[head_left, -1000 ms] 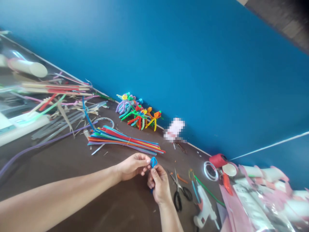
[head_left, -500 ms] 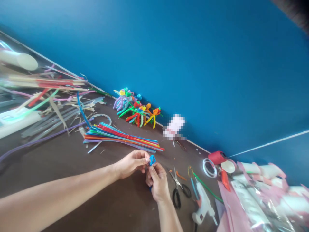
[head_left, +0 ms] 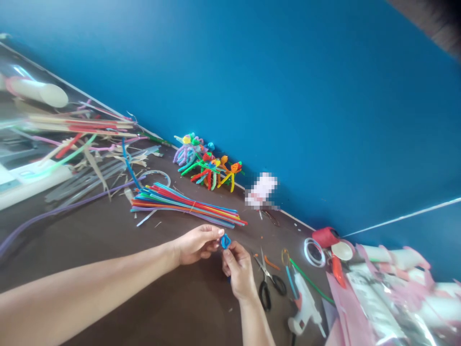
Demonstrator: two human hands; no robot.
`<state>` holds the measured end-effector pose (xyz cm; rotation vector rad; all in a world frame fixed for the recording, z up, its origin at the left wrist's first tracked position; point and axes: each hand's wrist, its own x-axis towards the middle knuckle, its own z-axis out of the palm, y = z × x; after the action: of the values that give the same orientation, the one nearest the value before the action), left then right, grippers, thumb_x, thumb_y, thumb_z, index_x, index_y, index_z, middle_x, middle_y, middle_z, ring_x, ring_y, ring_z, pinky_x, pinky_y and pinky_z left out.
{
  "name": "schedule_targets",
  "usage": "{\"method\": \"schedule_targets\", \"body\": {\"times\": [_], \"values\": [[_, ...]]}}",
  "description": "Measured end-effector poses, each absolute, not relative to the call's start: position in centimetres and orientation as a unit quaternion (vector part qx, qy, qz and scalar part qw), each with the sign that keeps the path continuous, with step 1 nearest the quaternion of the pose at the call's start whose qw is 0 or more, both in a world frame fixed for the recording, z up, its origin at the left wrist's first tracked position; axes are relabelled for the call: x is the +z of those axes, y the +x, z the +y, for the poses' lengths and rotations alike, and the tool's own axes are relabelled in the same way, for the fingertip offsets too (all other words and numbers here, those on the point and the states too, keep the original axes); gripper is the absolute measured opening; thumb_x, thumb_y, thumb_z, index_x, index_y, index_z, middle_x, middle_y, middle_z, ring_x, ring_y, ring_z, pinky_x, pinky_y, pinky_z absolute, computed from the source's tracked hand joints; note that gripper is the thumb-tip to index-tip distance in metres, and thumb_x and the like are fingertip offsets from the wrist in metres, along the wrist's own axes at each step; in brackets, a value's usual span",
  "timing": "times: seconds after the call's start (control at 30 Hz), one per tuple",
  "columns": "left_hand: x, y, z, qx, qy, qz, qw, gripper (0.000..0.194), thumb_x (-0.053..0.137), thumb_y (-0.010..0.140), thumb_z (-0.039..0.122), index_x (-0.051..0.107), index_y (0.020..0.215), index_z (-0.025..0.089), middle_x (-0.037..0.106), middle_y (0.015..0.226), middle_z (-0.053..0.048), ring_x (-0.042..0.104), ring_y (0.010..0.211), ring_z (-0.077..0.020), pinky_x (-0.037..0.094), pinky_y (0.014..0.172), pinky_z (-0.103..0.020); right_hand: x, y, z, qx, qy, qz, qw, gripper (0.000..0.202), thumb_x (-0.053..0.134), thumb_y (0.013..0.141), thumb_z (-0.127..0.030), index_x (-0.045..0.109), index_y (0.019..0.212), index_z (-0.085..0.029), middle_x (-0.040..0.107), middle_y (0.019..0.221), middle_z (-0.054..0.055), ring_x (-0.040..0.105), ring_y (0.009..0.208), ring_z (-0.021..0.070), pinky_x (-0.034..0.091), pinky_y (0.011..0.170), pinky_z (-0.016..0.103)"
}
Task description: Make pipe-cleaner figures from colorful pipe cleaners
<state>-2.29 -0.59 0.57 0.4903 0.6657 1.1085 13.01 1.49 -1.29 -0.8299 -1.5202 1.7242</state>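
A bent blue pipe cleaner (head_left: 225, 241), shaped into a small loop, is between my hands above the brown table. My right hand (head_left: 239, 274) pinches its lower end between thumb and fingers, and a bit of blue shows below that hand. My left hand (head_left: 200, 244) is at the loop's left side, thumb tip at its edge and the other fingers curled; its exact contact is partly hidden. Beyond the hands lies a banded bundle of coloured pipe cleaners (head_left: 187, 206). Black-handled scissors (head_left: 266, 276) lie partly spread just right of my right hand.
Small pipe-cleaner figures (head_left: 212, 166) stand by the blue wall (head_left: 252, 81). To the right are a white glue gun (head_left: 306, 307), a tape roll (head_left: 314, 252), a red spool (head_left: 325, 236) and pink wrapping (head_left: 351, 307). Loose strips and sticks (head_left: 82, 126) clutter the left side.
The blue loop has turned and looks rounder. My left thumb has straightened and the fingers have loosened around its left side. My right hand keeps its pinch; the view has shifted slightly.
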Motion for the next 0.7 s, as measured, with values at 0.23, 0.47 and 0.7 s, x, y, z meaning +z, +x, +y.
{"method": "schedule_targets", "body": {"times": [0.23,0.47,0.7], "values": [[0.46,-2.37,-0.54,0.5,0.219,0.281,0.789,0.023,0.064,0.064,0.027,0.047,0.058,0.013,0.041,0.044,0.004,0.022,0.038,-0.0013,0.007,0.035,-0.014,-1.12,13.21,1.41,0.638,-0.332,-0.616,0.322,0.019,0.053,0.075,-0.035,0.046,0.069,-0.018,0.031,0.049,-0.008,0.025,0.039,0.0043,0.02,0.037,0.018],[0.11,-2.31,-0.53,0.52,0.23,0.257,0.782,0.018,0.066,0.061,0.023,0.052,0.059,0.011,0.043,0.048,0.002,0.03,0.042,-0.0031,0.011,0.034,-0.014,-1.08,13.22,1.42,0.624,-0.326,-0.631,0.326,0.018,0.052,0.076,-0.033,0.047,0.069,-0.018,0.031,0.049,-0.008,0.025,0.04,0.0045,0.02,0.037,0.017],[0.45,-2.56,-0.45,0.511,0.219,0.288,0.78,0.032,0.053,0.071,0.044,0.051,0.064,0.013,0.043,0.05,0.002,0.029,0.04,-0.0036,0.01,0.034,-0.016,-1.01,13.84,1.57,0.524,-0.363,-0.692,0.338,0.015,0.051,0.077,-0.029,0.049,0.069,-0.017,0.038,0.051,-0.006,0.032,0.043,0.0057,0.028,0.041,0.017]]}}
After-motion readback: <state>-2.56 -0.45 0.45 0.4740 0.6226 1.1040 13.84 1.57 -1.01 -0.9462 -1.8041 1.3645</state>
